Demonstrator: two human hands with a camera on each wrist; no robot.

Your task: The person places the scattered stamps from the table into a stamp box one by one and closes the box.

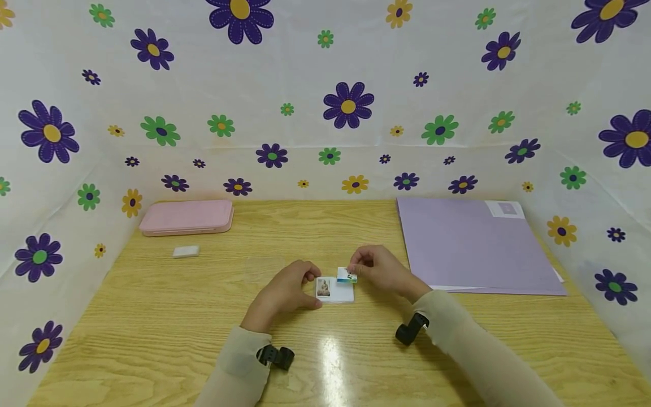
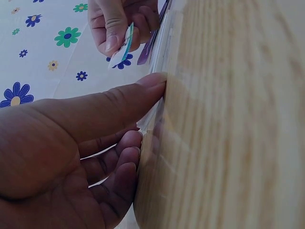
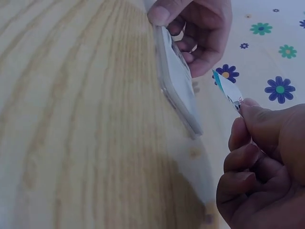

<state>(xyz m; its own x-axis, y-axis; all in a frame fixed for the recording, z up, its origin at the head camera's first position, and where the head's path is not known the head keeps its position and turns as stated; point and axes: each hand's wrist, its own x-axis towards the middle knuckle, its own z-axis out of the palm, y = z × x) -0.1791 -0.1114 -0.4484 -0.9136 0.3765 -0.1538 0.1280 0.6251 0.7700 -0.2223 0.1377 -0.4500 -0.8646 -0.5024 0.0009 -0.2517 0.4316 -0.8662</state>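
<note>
A thin white rectangular case with a clear-looking edge lies flat on the table, between my hands. On its left part is a small picture. My left hand holds the case's left end, thumb at the near edge and fingers at the far edge. Just above the case's far right corner, my right hand pinches a small white card or sticker between thumb and index finger. That piece has a blue-green strip along one edge and stands tilted. Its remaining print is too small to read.
A pink pencil case lies at the back left, with a white eraser-like block before it. A faint clear sheet rests left of my left hand. A purple folder with papers lies at the right. Flower-printed cloth surrounds the wooden table.
</note>
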